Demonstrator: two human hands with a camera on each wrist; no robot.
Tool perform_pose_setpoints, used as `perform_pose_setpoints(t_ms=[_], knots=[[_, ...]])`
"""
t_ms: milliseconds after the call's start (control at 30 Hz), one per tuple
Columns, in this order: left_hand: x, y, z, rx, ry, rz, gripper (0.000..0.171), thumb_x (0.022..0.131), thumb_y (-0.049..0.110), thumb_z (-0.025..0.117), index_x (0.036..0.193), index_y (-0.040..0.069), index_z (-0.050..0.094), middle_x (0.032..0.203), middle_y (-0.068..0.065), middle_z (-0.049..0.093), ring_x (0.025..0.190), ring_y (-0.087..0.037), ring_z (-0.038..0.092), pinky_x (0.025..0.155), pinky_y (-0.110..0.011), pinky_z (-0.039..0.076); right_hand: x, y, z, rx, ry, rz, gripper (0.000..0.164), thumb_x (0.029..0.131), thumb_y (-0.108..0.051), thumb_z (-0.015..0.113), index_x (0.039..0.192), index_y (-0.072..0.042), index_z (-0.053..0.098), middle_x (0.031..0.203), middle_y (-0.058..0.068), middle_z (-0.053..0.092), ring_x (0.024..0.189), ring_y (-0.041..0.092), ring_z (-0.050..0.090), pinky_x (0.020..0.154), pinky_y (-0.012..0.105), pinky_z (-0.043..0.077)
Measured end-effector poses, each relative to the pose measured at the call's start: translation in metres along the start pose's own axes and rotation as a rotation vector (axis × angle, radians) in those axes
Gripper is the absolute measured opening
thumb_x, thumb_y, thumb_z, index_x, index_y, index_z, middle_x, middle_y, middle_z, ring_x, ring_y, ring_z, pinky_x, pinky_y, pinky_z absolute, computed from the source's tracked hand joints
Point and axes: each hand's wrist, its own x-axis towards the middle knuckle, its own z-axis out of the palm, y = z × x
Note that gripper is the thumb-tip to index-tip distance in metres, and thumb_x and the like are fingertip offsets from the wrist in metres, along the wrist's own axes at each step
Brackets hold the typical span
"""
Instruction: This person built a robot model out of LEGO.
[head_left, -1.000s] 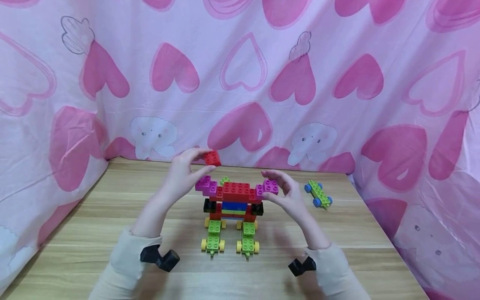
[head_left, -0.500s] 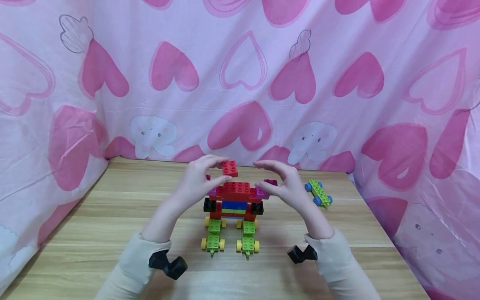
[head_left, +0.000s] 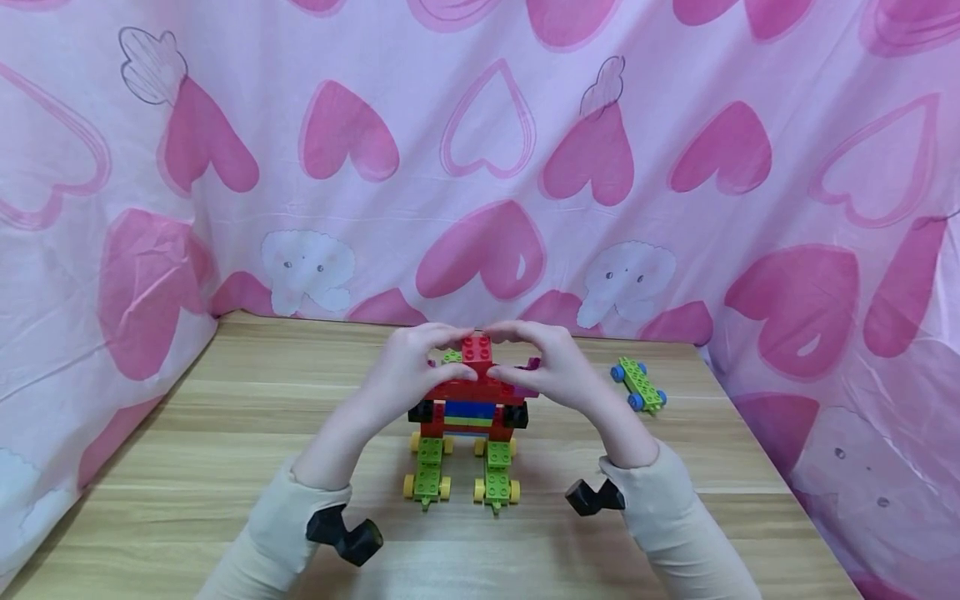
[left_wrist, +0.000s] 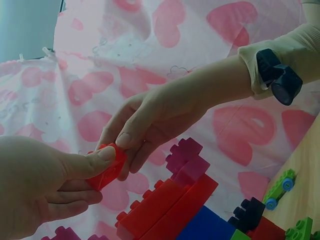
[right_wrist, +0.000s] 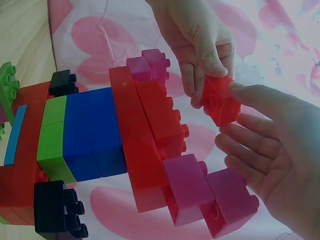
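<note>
A small red two-by-two building brick (head_left: 477, 352) is raised over the block figure. My left hand (head_left: 405, 367) pinches it between thumb and fingers from the left. From the right, my right hand (head_left: 551, 362) has its thumb on the brick's corner and its fingers round the far side. Below, in the right wrist view, the figure's top red bricks (right_wrist: 159, 117) stand apart from the held brick. Purple bricks (right_wrist: 232, 202) step up at both ends. Blue bricks (right_wrist: 95, 132) form the middle, and black bricks (right_wrist: 52, 210) jut from the sides. Green wheeled bases (head_left: 428, 475) serve as feet.
A green wheeled base (head_left: 639, 385) with blue wheels lies at the right rear of the wooden table (head_left: 262, 417). Behind and beside the table hangs a pink heart-print curtain (head_left: 480, 167). Each sleeve carries a black wrist camera (head_left: 345, 535).
My left hand has carried the red brick rightward to above the figure's middle. My right hand has left the purple bricks and come in to the brick's other side.
</note>
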Motion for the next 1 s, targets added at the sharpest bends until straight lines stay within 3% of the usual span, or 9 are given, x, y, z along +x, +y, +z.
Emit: perform_pose_setpoints(t_ms=[100,167,233,333,400,733,1000], knots=[[-0.0002,0.0007,0.0013,0.01,-0.009,0.016,0.049,0.078,0.023,0.081,0.123,0.007,0.069,0.115,-0.009,0.072,0.079,-0.02,0.067,0.072,-0.029,0.06,0.0004,-0.0001,0.0009,-0.002,-0.033,0.02,0.042,0.083,-0.012,0.078,0.123,-0.006,0.065,0.117,0.007,0.07,0.108,0.02,0.064,0.08,0.03,0.06],[-0.0001,0.0007,0.0023,0.02,-0.015,0.03,0.049,0.077,0.023,0.082,0.122,0.008,0.069,0.115,-0.008,0.072,0.077,-0.018,0.067,0.072,-0.029,0.059,0.0002,0.0005,0.0016,0.001,-0.046,0.027,0.04,0.084,-0.012,0.077,0.122,-0.006,0.065,0.115,0.008,0.07,0.106,0.021,0.064,0.071,0.026,0.06],[0.0002,0.0006,0.0032,0.022,-0.023,0.04,0.05,0.077,0.024,0.082,0.123,0.009,0.069,0.115,-0.008,0.072,0.078,-0.019,0.067,0.073,-0.03,0.059,0.0001,0.0015,0.0023,-0.002,-0.05,0.027,0.039,0.084,-0.011,0.078,0.12,-0.005,0.066,0.112,0.008,0.071,0.103,0.022,0.065,0.067,0.024,0.06],[0.0006,-0.0007,0.0041,0.033,-0.027,0.054,0.05,0.077,0.024,0.082,0.123,0.009,0.069,0.116,-0.008,0.072,0.097,-0.021,0.07,0.082,-0.034,0.059,0.0003,0.0022,0.0029,-0.013,-0.055,0.02,0.037,0.083,-0.01,0.078,0.118,-0.004,0.067,0.111,0.008,0.071,0.101,0.023,0.065,0.065,0.025,0.059],[0.0006,-0.0015,0.0042,0.037,-0.03,0.055,0.05,0.077,0.025,0.082,0.123,0.008,0.069,0.117,-0.009,0.072,0.1,-0.022,0.07,0.084,-0.036,0.059,0.0009,0.0019,0.0031,-0.018,-0.057,0.022,0.037,0.083,-0.01,0.078,0.118,-0.004,0.067,0.11,0.009,0.071,0.101,0.025,0.065,0.064,0.026,0.059],[-0.0009,-0.0015,0.0004,0.093,-0.099,0.018,0.047,0.085,0.025,0.074,0.128,0.009,0.065,0.123,-0.009,0.069,0.112,-0.025,0.065,0.092,-0.038,0.056,0.0045,-0.0003,0.0042,-0.057,-0.089,0.094,0.034,0.083,-0.013,0.078,0.115,-0.006,0.069,0.107,0.006,0.072,0.099,0.021,0.066,0.07,0.024,0.059],[-0.0012,-0.0025,-0.0016,0.163,-0.151,0.0,0.039,0.09,0.022,0.07,0.126,0.007,0.066,0.122,-0.01,0.069,0.116,-0.027,0.064,0.096,-0.042,0.054,0.0077,-0.0028,0.0043,-0.131,-0.153,0.137,0.034,0.085,-0.018,0.077,0.117,-0.009,0.068,0.107,0.004,0.072,0.1,0.02,0.066,0.083,0.034,0.059]])
